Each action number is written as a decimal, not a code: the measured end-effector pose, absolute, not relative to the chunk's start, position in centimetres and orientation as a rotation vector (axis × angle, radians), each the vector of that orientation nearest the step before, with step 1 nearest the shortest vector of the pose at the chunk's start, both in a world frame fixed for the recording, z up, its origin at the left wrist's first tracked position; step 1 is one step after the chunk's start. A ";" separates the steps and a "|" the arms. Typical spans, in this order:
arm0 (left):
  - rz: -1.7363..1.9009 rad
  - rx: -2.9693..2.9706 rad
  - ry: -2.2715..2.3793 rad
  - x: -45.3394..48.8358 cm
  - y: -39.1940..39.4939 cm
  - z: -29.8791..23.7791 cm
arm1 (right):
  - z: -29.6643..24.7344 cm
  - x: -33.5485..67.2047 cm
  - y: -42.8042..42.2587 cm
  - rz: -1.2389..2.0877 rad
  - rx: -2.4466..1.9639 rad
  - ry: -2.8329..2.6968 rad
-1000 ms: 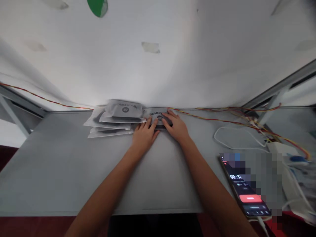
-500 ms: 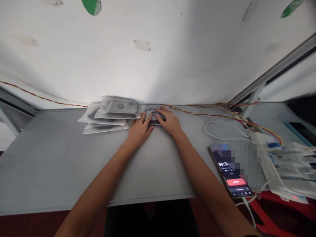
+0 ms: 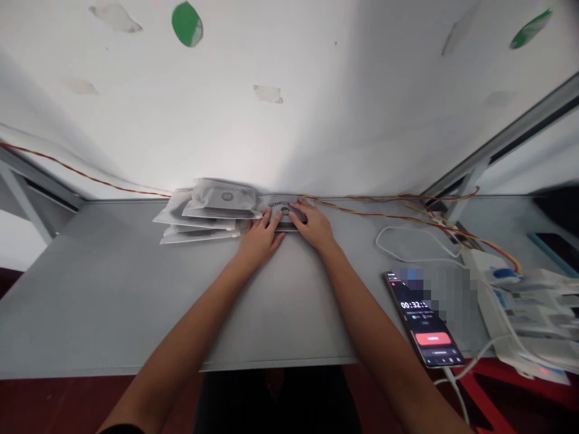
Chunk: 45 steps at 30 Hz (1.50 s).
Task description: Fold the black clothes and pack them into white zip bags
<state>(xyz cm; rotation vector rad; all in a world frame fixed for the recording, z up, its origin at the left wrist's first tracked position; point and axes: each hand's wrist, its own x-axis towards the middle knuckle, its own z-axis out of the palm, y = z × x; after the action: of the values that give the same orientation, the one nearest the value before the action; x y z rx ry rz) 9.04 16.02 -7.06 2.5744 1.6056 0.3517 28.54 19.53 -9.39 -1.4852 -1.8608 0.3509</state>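
A flat grey packet (image 3: 279, 205) with dark print lies at the far edge of the grey table (image 3: 113, 301), against the white wall. My left hand (image 3: 260, 239) rests flat on its near left corner with the fingers stretched out. My right hand (image 3: 312, 224) lies on its right side, fingers extended over the print. Both hands press on the packet and grip nothing. Just left of my left hand sits a loose stack of similar grey packets (image 3: 208, 210), the top one tilted.
A phone (image 3: 425, 319) with a running timer lies at the right front, plugged into a white cable (image 3: 407, 244). Red and yellow wires (image 3: 398, 208) run along the table's back edge. White boxes and papers (image 3: 529, 301) crowd the far right.
The camera view shifted a little; both hands stay flat on the same packet, with the fingers sliding only slightly across it.
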 end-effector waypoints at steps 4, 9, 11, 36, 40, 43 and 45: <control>0.353 2.581 1.598 9.0 16.0 -7.2 | -9.6 28.6 19.6 0.351 -1.478 -1.860; 0.331 2.554 1.601 9.1 16.4 -6.8 | -9.1 28.6 19.8 0.367 -1.486 -1.887; 0.274 2.538 1.590 9.2 15.6 -6.2 | -8.7 28.6 18.8 0.391 -1.518 -1.901; 0.889 2.445 1.939 5.7 -6.3 -8.4 | -8.9 30.5 -5.7 0.492 -1.190 -1.733; 1.159 2.637 1.543 7.2 -6.4 -7.2 | -9.3 30.1 -5.9 0.531 -1.132 -1.778; 1.186 2.696 1.185 8.6 -5.8 -6.6 | -9.1 30.0 -6.0 0.552 -1.105 -1.793; 1.197 2.701 1.132 9.2 -5.4 -6.5 | -8.8 30.3 -6.1 0.576 -1.101 -1.767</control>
<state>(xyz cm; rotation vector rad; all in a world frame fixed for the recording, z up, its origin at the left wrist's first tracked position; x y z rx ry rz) 9.21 -5.44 -6.48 2.7008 1.1318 1.1972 30.27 -6.09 -8.76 -1.1011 -1.7669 0.5757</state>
